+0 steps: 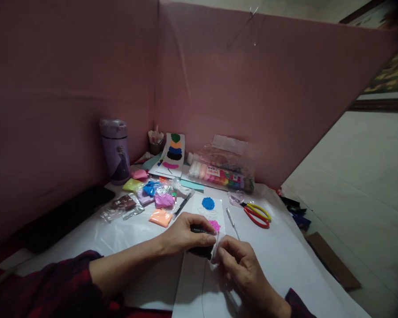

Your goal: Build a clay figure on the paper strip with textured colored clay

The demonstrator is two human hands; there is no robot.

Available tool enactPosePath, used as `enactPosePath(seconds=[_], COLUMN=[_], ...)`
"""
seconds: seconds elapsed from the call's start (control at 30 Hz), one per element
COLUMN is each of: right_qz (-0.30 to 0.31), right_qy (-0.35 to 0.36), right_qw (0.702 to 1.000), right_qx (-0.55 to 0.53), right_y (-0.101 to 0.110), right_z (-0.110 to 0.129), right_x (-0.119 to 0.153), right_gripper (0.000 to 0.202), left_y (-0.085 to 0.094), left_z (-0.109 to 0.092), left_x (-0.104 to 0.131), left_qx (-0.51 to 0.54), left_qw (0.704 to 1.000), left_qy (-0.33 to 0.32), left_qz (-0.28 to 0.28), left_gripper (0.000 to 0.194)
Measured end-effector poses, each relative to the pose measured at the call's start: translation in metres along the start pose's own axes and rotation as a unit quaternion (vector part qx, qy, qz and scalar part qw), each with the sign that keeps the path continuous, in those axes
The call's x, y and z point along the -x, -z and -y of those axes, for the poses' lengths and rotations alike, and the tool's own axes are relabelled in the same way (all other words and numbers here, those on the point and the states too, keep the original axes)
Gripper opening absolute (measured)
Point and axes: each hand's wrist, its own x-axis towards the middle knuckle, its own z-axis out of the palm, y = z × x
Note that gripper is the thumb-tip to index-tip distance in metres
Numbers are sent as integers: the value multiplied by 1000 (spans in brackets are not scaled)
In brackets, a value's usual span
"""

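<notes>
My left hand (189,232) is closed around a packet of black clay (200,251), thumb on top. The fingers of my right hand (237,258) pinch the clear wrapper at the packet's right end. Both hands are over a white paper card (194,282). Just beyond them, the card bears a blue textured patch (208,203), a white one (210,214) and a pink one (215,225), the last partly hidden by my left fingers. A thin metal tool (232,223) lies right of the card.
Clay packets (161,217) in several colours lie to the left, beside a black pen-like tool (183,204). Red-and-yellow scissors (257,215) lie right. Behind stand a purple tumbler (115,152), a card with coloured patches (174,152) and a bag of clay (219,172), before a pink partition (219,88).
</notes>
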Motion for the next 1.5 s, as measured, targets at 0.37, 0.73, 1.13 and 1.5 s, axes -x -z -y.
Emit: enactPosePath(seconds=[0.37,0.73,1.13,1.5], right_qz=[-63,-66,-144,-87], right_qy=[237,327,272,307], right_qw=[950,884,880,912], right_qx=[192,326,363,258], right_y=[-1,0,-2,-2], right_z=[-8,-7,-12,-12], right_x=[10,4,6,4], right_gripper=[16,17,18,22], left_y=[-14,-19,-27,-24], left_z=[-4,5,7,8], left_x=[21,19,19,20], left_qx=[-323,-392,-350,-357], left_qw=[924,912,928,925], left_qy=[-202,-115,-129,-123], left_qz=[-28,29,-24,-44], left_gripper=[26,10,13,10])
